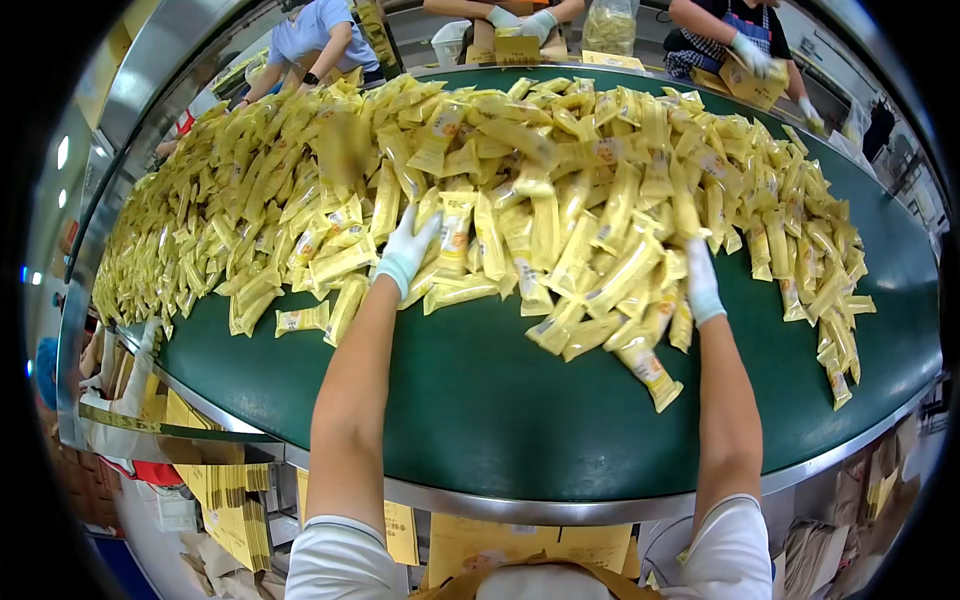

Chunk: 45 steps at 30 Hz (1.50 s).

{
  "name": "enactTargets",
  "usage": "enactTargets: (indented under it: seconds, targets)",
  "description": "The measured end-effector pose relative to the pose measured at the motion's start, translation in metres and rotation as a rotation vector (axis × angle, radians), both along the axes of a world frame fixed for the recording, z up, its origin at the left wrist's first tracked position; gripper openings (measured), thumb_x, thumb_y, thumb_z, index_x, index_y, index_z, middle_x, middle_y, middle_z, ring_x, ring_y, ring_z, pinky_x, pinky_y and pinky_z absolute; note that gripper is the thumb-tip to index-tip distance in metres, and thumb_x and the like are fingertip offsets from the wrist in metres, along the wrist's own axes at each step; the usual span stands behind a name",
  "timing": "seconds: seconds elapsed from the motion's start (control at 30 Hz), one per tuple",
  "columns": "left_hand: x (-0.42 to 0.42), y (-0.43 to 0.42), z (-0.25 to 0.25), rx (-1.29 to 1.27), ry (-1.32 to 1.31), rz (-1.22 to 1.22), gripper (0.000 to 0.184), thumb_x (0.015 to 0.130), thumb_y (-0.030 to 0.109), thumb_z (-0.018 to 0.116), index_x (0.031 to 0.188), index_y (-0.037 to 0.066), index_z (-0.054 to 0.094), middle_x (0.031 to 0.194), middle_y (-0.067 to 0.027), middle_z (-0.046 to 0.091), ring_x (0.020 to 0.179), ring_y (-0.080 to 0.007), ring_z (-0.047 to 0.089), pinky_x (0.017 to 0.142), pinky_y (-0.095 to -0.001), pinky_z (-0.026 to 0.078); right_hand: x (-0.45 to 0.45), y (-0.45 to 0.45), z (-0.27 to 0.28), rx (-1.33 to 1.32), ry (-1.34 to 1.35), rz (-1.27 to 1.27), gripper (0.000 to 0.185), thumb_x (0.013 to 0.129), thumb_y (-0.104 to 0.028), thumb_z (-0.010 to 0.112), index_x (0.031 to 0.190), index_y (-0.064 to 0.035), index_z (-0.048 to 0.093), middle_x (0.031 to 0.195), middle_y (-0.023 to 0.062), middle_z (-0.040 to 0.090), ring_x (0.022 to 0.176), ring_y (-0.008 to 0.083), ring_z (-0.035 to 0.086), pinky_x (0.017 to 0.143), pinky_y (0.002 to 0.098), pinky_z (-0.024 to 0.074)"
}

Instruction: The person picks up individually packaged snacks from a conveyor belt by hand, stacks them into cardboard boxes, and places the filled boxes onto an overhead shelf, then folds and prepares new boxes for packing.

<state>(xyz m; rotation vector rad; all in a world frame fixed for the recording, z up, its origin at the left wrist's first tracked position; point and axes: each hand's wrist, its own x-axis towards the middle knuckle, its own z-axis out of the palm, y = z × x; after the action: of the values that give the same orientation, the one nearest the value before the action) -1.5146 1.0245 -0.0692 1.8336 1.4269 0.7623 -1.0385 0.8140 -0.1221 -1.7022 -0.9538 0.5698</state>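
Many yellow wrapped packets (455, 230) lie heaped across a green table surface (480, 410). My left hand (408, 248), in a white glove, reaches into the near edge of the heap, fingers apart against the packets. On the other side of this part of the heap, my right hand (703, 280), also gloved, rests against the packets' side; its fingertips are partly hidden and its grip is unclear. Between my hands, a loose cluster of packets spreads toward me, with one packet (648, 375) sticking out at the front.
Across the table, co-workers with gloved hands (752, 55) handle cardboard boxes (752, 85). A metal rim (520, 508) runs along the near edge. Flat yellow cartons (235, 520) are stacked at the lower left. A white basket (449, 42) stands at the back.
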Motion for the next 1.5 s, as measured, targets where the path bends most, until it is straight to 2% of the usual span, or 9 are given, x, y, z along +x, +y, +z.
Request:
enactTargets:
  seconds: [0.2,0.4,0.7,0.8,0.93,1.03,1.1,1.3,1.5]
  targets:
    - [-0.002,0.003,-0.053,0.032,-0.27,-0.178,0.065,0.097,0.029,0.059,0.15,-0.001,0.037,0.141,-0.0286,0.054,0.132,-0.0385,0.053,0.108,-0.0365,0.041,-0.132,0.028,0.028,0.148,-0.354,0.078,0.061,0.1,-0.047,0.052,0.142,-0.0027,0.048,0.138,0.0263,0.048,0.134,0.0429,0.039,0.113,0.0418,0.0318]
    - [0.005,-0.045,-0.049,-0.146,-0.584,-0.335,0.069,0.094,0.013,0.064,0.156,0.011,0.034,0.139,-0.0172,0.06,0.123,-0.0239,0.06,0.104,-0.031,0.045,-0.173,0.003,0.026,0.124,-0.237,0.138,0.059,0.098,-0.045,0.058,0.143,-0.0084,0.048,0.145,0.0236,0.037,0.139,0.0384,0.034,0.117,0.0435,0.0275]
    - [-0.006,-0.091,-0.032,0.36,0.073,-0.475,0.08,0.089,0.036,0.066,0.154,0.004,0.032,0.13,-0.0276,0.062,0.12,-0.0395,0.061,0.1,-0.0409,0.049,-0.225,-0.045,0.06,-0.065,-0.343,0.299,0.071,0.097,-0.048,0.057,0.153,-0.008,0.038,0.156,0.0274,0.032,0.143,0.0416,0.036,0.115,0.0421,0.0337]
    - [-0.043,-0.132,0.045,-0.014,0.462,-0.372,0.042,0.091,0.023,0.058,0.13,0.009,0.062,0.128,-0.0232,0.064,0.119,-0.0428,0.058,0.102,-0.0423,0.048,-0.209,-0.089,0.101,-0.174,-0.257,0.433,0.074,0.097,-0.045,0.058,0.152,-0.0005,0.037,0.152,0.0279,0.041,0.141,0.0387,0.042,0.115,0.0395,0.0348]
    - [-0.119,-0.199,0.079,0.112,0.654,-0.288,0.035,0.091,0.016,0.05,0.121,0.009,0.068,0.118,-0.0211,0.068,0.111,-0.0392,0.063,0.099,-0.0442,0.05,-0.204,-0.2,0.147,-0.167,-0.098,0.444,0.051,0.102,-0.03,0.058,0.142,0.0,0.052,0.14,0.0184,0.058,0.133,0.0276,0.054,0.11,0.035,0.0407]
    - [-0.171,-0.279,0.078,0.258,0.496,-0.25,0.029,0.09,0.013,0.052,0.11,0.004,0.072,0.107,-0.0173,0.073,0.099,-0.0372,0.068,0.093,-0.0407,0.054,-0.2,-0.291,0.154,-0.23,0.211,0.502,0.038,0.103,-0.029,0.054,0.114,0.0055,0.066,0.101,0.0114,0.073,0.094,0.0171,0.068,0.087,0.0302,0.0533]
    - [-0.187,-0.335,0.081,-0.146,0.25,-0.212,0.027,0.089,0.014,0.054,0.103,0.002,0.074,0.098,-0.0148,0.075,0.093,-0.0342,0.07,0.09,-0.0376,0.054,-0.196,-0.349,0.105,-0.297,0.217,0.435,0.04,0.103,-0.033,0.055,0.097,0.0032,0.071,0.086,0.0082,0.073,0.078,0.0133,0.066,0.076,0.0288,0.0531]
    - [-0.167,-0.44,0.009,-0.502,0.591,-0.058,0.081,0.088,0.063,0.055,0.133,-0.006,0.055,0.119,-0.0287,0.067,0.114,-0.0431,0.064,0.096,-0.0435,0.051,-0.261,-0.424,0.038,-0.581,-0.242,0.106,0.077,0.089,-0.061,0.059,0.131,0.0032,0.057,0.125,0.0322,0.063,0.116,0.0445,0.061,0.099,0.0471,0.0475]
    - [-0.134,-0.48,-0.061,-0.358,0.143,0.158,0.094,0.085,0.059,0.067,0.143,-0.008,0.038,0.133,-0.0346,0.057,0.123,-0.0441,0.058,0.104,-0.0429,0.046,-0.305,-0.406,0.003,-0.658,0.155,0.006,0.098,0.089,-0.064,0.058,0.156,0.0004,0.025,0.151,0.0286,0.043,0.14,0.0409,0.042,0.112,0.0423,0.036]
